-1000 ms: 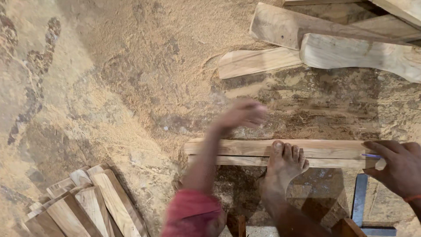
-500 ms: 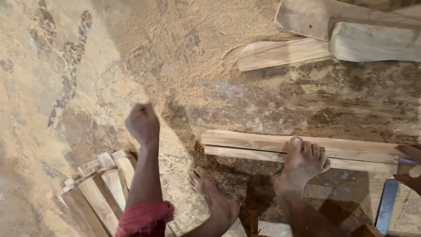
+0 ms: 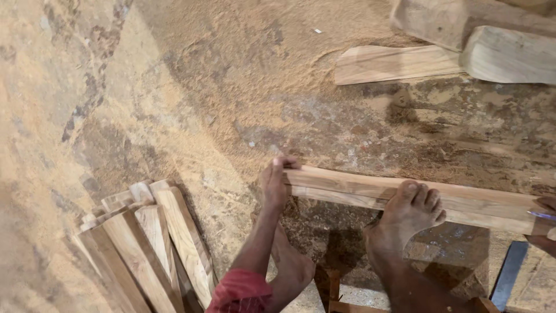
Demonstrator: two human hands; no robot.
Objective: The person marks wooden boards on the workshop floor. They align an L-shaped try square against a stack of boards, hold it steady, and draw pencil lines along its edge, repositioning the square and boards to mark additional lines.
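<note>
Gripping the wooden strip [image 3: 417, 197] end, your left hand [image 3: 275, 182] fingers close around it; right hand [image 3: 544, 223] fingers, mostly out of frame, cannot be judged. Marking looks unfinished.

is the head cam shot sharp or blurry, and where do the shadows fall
Head view: mostly sharp, with the left hand crisp on the end of the long wooden strip; dark shadow lies under the strip by the foot; the sawdust-covered floor is evenly lit, without glare.
</note>
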